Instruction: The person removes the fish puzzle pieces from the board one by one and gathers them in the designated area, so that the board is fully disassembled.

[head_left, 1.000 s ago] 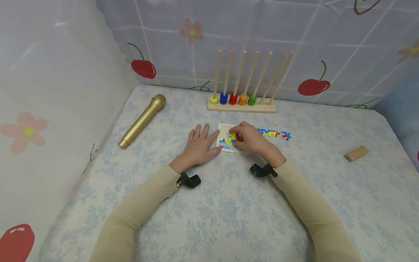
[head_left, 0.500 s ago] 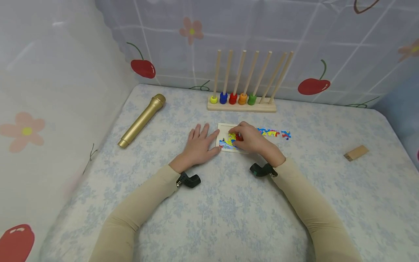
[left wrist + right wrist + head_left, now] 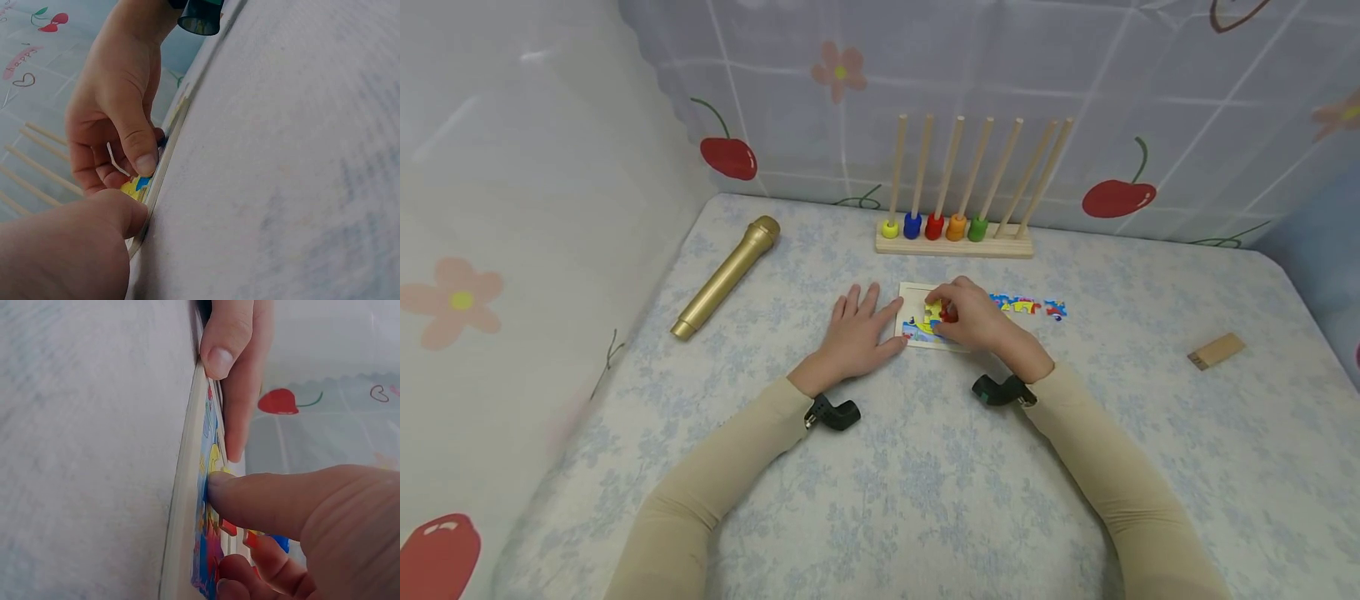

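- The puzzle board (image 3: 914, 298) lies flat near the middle of the surface (image 3: 880, 483), its near part filled with a blue and yellow picture.
- The left hand (image 3: 853, 342) lies palm down with its fingers spread, thumb and forefinger touching the board's left edge.
- The right hand (image 3: 973, 315) is curled over the board's right part; its thumb and fingers pinch a yellow piece (image 3: 933, 310) at the board.
- Just right of the board, partly behind the right hand, lie joined colourful pieces (image 3: 1022, 305), with another piece (image 3: 1055, 309) at their right end.
- Beyond the board, a wooden peg rack (image 3: 955, 245) stands at the far edge, with yellow, blue, red, orange and green beads from left to right.
- A gold microphone (image 3: 725, 277) lies slanted on the far left.
- A small light-brown block (image 3: 1216, 351) lies well apart on the right.
- Both sleeves are beige, with a dark camera at each wrist.
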`<state>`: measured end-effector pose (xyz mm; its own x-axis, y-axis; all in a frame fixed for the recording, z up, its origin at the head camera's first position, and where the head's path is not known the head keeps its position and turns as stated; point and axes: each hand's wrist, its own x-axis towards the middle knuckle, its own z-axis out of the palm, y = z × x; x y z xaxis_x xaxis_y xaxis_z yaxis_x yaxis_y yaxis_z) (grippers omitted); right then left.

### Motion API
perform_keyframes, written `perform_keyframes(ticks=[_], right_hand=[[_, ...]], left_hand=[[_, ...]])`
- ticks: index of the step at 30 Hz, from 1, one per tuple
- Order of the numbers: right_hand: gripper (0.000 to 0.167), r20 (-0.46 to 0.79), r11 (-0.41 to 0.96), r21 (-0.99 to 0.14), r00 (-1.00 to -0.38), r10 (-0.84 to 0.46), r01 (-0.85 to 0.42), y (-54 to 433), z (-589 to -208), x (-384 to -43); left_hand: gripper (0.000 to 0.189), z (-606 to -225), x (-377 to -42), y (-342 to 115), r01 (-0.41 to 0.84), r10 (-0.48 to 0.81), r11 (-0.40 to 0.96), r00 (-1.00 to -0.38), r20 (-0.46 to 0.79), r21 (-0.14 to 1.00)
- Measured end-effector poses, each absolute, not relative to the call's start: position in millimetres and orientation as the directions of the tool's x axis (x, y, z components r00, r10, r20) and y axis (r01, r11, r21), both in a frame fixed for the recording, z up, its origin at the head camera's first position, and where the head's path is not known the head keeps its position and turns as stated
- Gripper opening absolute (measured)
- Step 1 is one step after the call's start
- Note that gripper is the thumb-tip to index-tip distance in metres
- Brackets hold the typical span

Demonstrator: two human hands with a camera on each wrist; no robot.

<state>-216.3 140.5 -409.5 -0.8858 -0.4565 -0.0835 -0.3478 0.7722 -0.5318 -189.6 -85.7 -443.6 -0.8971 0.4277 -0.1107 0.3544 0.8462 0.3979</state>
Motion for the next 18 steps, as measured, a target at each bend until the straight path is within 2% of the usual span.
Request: perform_keyframes(ticks=[18], right_hand=[[0.026,-0.062,0.73,-0.574,-0.869,-0.491,-0.371,141.6,-408.5,-215.2]], left_hand=[[0.068,-445.9,-190.3,-86.0,0.348,0.423,0.847,-0.899,-0.114,0.402]])
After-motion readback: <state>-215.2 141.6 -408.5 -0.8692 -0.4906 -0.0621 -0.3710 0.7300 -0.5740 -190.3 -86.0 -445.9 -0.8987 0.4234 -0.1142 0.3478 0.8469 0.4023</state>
